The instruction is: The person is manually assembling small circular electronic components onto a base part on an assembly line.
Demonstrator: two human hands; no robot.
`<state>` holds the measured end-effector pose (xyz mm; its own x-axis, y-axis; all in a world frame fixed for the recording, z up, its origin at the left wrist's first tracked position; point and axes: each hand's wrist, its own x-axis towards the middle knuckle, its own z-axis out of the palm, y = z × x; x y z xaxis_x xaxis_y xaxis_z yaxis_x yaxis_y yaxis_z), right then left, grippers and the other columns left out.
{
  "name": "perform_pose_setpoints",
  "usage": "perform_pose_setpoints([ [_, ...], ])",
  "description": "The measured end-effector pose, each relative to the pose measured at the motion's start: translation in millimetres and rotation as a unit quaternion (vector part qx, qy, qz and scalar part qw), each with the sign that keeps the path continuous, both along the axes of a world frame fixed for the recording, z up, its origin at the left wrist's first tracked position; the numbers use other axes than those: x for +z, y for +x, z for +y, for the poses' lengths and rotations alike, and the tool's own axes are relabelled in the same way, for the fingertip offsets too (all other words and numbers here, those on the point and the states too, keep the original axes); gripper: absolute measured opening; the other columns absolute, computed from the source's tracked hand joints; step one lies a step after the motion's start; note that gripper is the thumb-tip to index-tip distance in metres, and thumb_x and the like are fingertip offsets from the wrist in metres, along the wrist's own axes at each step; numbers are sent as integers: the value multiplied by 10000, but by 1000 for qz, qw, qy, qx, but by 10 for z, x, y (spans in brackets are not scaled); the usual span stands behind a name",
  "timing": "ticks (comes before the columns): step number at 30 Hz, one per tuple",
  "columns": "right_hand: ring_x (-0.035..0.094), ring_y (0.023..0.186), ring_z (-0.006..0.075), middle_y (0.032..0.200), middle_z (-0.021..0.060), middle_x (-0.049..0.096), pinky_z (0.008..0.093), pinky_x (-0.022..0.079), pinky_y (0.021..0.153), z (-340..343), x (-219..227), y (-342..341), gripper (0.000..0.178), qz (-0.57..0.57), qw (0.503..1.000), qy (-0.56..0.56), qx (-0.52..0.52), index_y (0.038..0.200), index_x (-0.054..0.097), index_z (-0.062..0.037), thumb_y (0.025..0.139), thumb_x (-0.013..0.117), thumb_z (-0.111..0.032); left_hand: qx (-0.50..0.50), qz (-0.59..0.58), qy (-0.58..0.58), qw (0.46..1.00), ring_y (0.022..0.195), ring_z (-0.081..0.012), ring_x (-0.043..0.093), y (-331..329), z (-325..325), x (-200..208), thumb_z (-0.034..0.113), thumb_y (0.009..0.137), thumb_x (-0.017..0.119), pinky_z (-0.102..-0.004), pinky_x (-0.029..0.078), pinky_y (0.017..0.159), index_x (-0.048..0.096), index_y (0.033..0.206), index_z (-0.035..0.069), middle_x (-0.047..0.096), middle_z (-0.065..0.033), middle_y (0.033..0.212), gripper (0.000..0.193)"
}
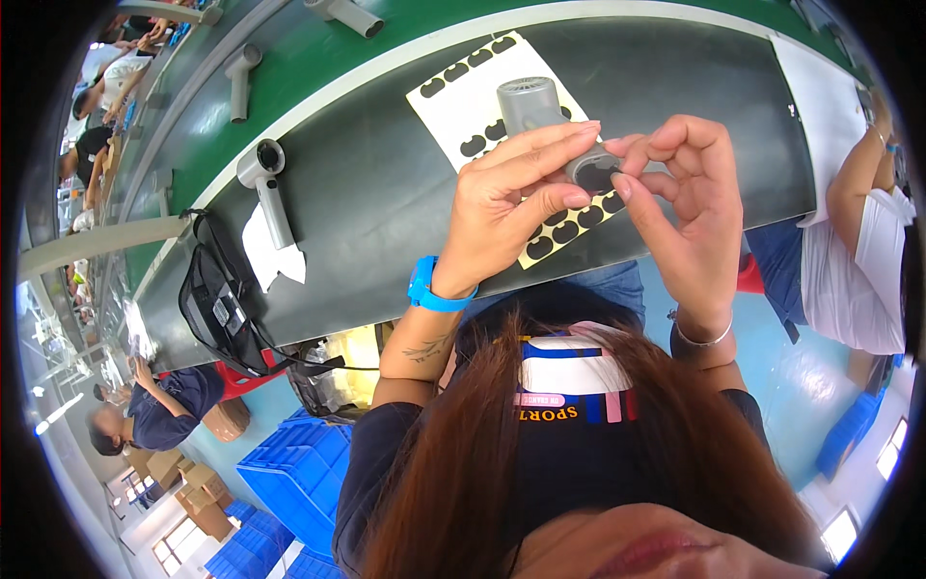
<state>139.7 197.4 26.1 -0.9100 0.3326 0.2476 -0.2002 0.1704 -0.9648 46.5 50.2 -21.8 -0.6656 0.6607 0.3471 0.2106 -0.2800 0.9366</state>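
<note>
A grey hair dryer is held over the bench, its vented barrel end pointing away and its handle end turned toward me. My left hand is closed round the handle, fingers above and thumb below. At the handle's end lies a dark oval sticker. My right hand pinches at that sticker's right edge with thumb and index finger, the other fingers curled. Under both hands is a pale sticker sheet with rows of black notched ovals, partly hidden by my hands and the dryer.
Left on the dark bench, another hair dryer lies on white paper, near a black bag. More dryers, including one grey dryer, are on the green belt. Blue crates stand behind; a co-worker sits right.
</note>
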Motion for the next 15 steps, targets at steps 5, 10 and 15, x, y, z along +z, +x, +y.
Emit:
perform_pose_setpoints([
  [5,587,1022,183,952,82,552,246,499,793,6,-7,4,352,-8,1000,2,-1,1096,413,-16,819,563,143,-1,7,-1,1000,918,-145,633,-8,-3,1,-30,818,658,-241,559,763,610,1209,23,578,-147,1239,397],
  [10,588,1020,179,962,80,550,246,498,794,8,3,9,351,-10,1000,17,-2,1095,412,-17,820,561,141,0,6,-2,1000,949,-148,623,-2,2,2,-24,817,661,-242,557,774,615,1203,23,581,-144,1234,391],
  [15,588,1014,171,970,78,548,243,495,794,10,22,12,350,-15,1000,20,-1,1095,411,-16,820,560,140,-2,14,-12,1000,953,-149,621,-8,-8,21,-27,817,661,-244,555,783,618,1199,23,581,-141,1231,388],
])
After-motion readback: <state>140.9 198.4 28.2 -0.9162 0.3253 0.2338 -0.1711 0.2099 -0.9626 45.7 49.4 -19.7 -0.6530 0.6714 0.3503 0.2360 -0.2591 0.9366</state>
